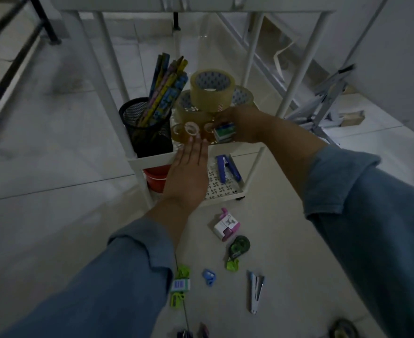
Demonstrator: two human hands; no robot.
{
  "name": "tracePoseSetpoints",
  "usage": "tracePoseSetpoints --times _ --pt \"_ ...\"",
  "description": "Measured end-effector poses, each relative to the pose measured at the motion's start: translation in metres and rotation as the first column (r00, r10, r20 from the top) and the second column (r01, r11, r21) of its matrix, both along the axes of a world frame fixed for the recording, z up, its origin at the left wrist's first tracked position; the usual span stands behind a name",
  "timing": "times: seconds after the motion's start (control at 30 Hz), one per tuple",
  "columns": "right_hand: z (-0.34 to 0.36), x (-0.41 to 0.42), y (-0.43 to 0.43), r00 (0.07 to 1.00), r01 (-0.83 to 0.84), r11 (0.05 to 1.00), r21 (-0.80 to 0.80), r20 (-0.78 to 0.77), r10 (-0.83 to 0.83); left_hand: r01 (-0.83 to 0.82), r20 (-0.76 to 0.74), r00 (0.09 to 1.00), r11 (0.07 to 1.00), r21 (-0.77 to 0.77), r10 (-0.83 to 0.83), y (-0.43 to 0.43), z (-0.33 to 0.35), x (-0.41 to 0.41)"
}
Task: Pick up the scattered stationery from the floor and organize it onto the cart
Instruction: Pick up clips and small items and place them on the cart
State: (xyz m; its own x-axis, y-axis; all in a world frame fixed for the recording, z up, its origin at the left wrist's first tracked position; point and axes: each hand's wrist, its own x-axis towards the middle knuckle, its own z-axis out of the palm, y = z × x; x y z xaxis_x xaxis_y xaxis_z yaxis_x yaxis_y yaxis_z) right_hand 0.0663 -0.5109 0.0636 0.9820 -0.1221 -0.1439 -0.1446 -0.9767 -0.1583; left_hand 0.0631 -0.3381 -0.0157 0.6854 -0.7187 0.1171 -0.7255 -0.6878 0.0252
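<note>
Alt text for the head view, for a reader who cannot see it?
The right hand holds small coloured boxes at the cart shelf, beside tape rolls and a mesh pencil cup; the left hand hovers open nearby. More stationery lies scattered on the floor.

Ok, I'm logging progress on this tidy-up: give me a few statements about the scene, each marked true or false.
1. The right hand grips a small stack of blue-and-green boxes over a shelf of the white cart. True.
2. The left hand holds the blue stapler. False: its fingers are straight and hold nothing; the stapler lies on the bottom shelf.
3. The black mesh cup holds pencils. True.
4. All the stationery is already on the cart. False: a pink-and-white box and a green correction-tape roller, among others, lie on the tiled floor.
</note>
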Motion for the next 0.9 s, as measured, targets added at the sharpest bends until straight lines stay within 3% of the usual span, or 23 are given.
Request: tracePoseSetpoints --times 0.17,0.37,0.57,0.77,0.9 --pt "0.003 -0.005 0.004 0.995 -0.087 0.993 -0.08 -0.047 0.083 -0.001 0.005 1.0 1.0 -0.008 0.001 0.0 -0.001 0.0" --pt "-0.014 -0.015 0.004 0.977 -0.005 1.0 0.01 0.211 0.003 -0.003 -0.004 1.0 1.0 -0.019 0.002 0.0 0.0 -0.001" --pt "-0.027 -0.018 0.001 0.949 0.092 0.995 0.044 0.299 -0.101 -0.003 -0.002 1.0 1.0 -0.02 0.003 0.0 0.0 -0.002" --pt "-0.021 -0.017 0.002 0.972 -0.012 1.0 0.005 0.234 0.01 -0.005 0.001 1.0 1.0 -0.017 0.005 -0.001 0.0 -0.002" --pt "-0.023 -0.007 0.001 0.992 0.023 0.999 -0.034 0.121 -0.019 -0.004 0.0 1.0 1.0 -0.021 0.004 0.0 -0.001 -0.002"
